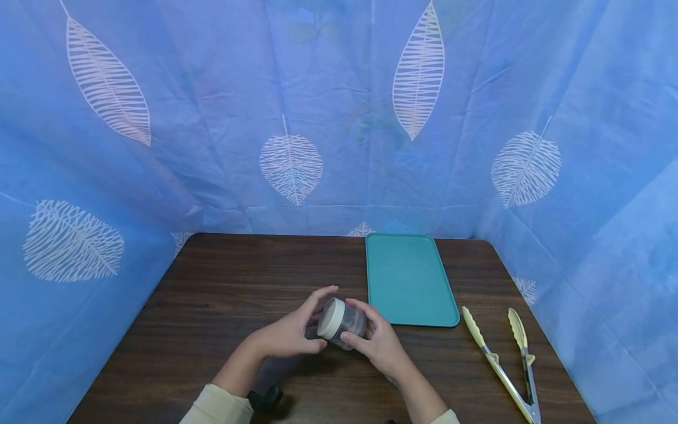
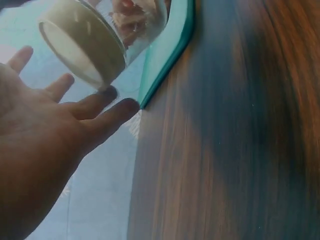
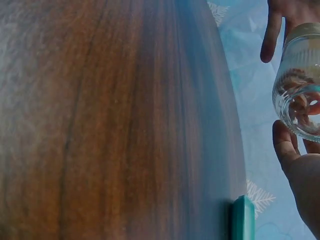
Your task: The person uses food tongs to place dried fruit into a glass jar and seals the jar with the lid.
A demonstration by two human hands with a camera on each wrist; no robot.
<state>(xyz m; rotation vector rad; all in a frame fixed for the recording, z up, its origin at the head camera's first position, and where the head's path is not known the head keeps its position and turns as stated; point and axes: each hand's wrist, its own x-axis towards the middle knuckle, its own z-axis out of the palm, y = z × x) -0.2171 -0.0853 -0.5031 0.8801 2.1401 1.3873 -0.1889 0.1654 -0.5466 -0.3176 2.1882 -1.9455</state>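
Observation:
A clear jar [image 1: 354,323] with a cream lid [image 1: 331,318] is tilted on its side above the table, lid toward the left. My right hand [image 1: 378,341] holds the jar's body between thumb and fingers. Around the lid, my left hand [image 1: 286,333] curves with thumb and fingers spread wide. The left wrist view shows the left fingers [image 2: 112,115] loosely extended, with fingertips right at the lid's rim. Through the glass, the right wrist view shows reddish-brown pieces [image 3: 299,102] inside the jar.
A teal tray [image 1: 413,280] lies at the back right of the dark wooden table [image 1: 254,265]. Spread tongs [image 1: 505,381] with cream tips rest near the right edge. Blue cloth [image 1: 339,118] with white leaf prints hangs behind and at both sides.

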